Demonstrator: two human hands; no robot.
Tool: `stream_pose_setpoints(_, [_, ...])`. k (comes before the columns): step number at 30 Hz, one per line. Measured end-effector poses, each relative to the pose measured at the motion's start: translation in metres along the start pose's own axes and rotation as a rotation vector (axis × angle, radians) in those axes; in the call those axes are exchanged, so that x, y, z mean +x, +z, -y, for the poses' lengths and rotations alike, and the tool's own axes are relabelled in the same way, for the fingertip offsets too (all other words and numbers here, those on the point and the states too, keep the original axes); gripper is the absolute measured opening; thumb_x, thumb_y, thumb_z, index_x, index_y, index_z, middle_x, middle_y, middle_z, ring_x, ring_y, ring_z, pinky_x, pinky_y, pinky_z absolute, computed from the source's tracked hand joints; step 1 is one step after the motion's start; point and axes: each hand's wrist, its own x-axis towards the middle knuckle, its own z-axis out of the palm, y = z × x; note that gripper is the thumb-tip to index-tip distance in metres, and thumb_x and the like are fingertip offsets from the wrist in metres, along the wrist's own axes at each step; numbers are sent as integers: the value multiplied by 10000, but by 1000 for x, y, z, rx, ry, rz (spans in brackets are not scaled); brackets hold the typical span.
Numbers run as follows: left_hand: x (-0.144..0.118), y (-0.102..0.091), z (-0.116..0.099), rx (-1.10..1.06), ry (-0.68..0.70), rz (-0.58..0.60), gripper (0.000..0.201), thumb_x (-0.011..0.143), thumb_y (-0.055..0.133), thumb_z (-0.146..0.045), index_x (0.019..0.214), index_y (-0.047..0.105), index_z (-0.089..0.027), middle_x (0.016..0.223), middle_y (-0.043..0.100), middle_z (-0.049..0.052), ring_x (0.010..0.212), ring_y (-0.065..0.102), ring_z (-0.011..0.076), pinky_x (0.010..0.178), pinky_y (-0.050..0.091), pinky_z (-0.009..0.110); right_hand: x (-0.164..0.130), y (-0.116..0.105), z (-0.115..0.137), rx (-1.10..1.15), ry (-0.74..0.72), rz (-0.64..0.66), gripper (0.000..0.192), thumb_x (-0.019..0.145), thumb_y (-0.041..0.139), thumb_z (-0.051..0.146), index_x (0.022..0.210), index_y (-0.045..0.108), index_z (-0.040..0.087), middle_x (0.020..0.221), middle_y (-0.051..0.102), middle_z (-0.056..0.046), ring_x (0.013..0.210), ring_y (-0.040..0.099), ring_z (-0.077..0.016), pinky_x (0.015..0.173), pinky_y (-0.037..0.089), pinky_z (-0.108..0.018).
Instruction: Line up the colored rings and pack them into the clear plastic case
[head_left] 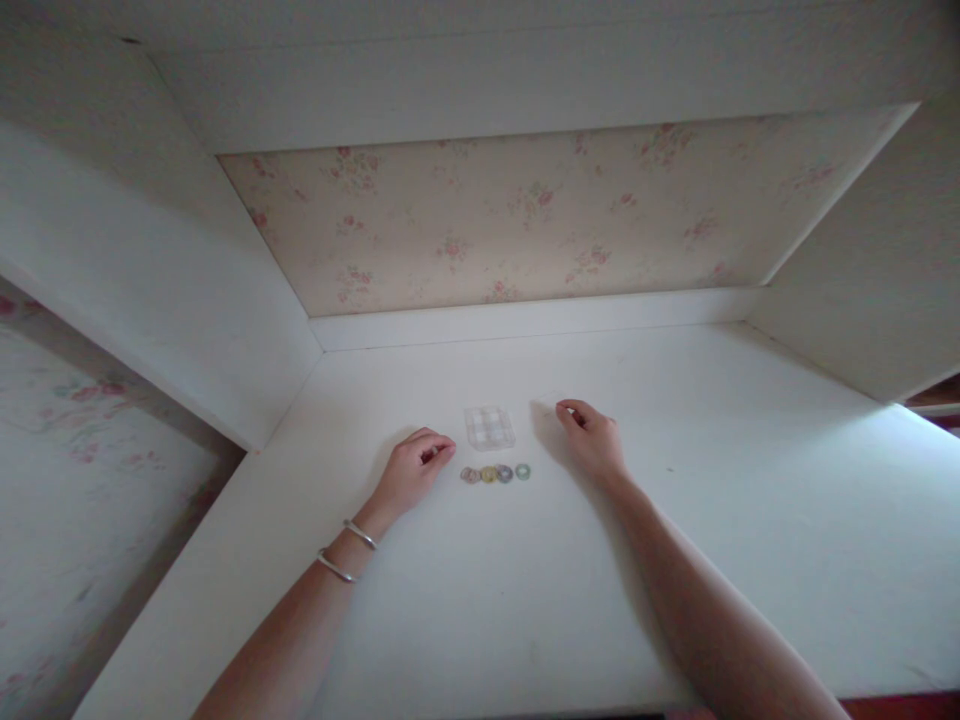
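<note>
Both hands rest on a white painted desk set in an alcove backed by pale floral wallpaper. The left hand lies loosely curled with its fingers folded in toward the palm; something small may sit between thumb and fingers, but it is too small to tell. Two thin silver bangles circle that wrist. The right hand lies palm down, fingers bent and drawn together at the tips — whether they pinch anything cannot be made out, though a faint clear shape, perhaps a lid, shows just beyond the fingertips.

Between the hands, slightly farther from the person, sits a small clear plastic box with a grid of compartments. Just in front of it — nearer the person — four small coloured rings lie in a short row on the desk, side by side, just beside the left hand's fingers and apart from the right hand.
</note>
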Motion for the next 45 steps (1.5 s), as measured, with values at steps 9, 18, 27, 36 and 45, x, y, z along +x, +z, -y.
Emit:
stream_pose_setpoints(9, [11,8,1,-19,-33,-99,228,849,505,-348,857,660,-180,846,596,28,707,530,118,639,436,229,-2,-1,0,-7,-1,19,406,800,429,491,924,692,207,600,604,-13,565,529,-146,558,348,-247])
stream_pose_setpoints(18, [48,23,-5,54,3,-118,227,839,517,-335,869,690,-191,782,541,16,678,505,122,641,429,243,0,0,-3,36,4,7,408,803,426,501,916,687,209,607,603,-9,565,522,-148,562,350,-250])
stream_pose_setpoints(27, [63,33,3,82,32,-34,249,846,509,-344,887,698,-188,796,553,32,714,528,132,670,444,251,2,1,-5,52,20,16,407,806,431,501,920,694,211,606,598,-4,555,508,-136,559,341,-246])
stream_pose_setpoints(36, [62,32,-1,56,-20,-17,250,834,504,-316,893,706,-180,793,592,34,715,547,136,673,436,251,2,0,-4,54,32,21,393,808,437,484,927,692,210,625,603,-2,567,515,-135,550,340,-244])
stream_pose_setpoints(45, [2,6,-16,-311,-360,-54,346,761,585,-423,936,696,-146,756,664,46,691,571,159,613,415,254,-27,9,31,83,-222,141,275,838,473,371,889,681,198,655,627,-10,571,519,-126,579,352,-242])
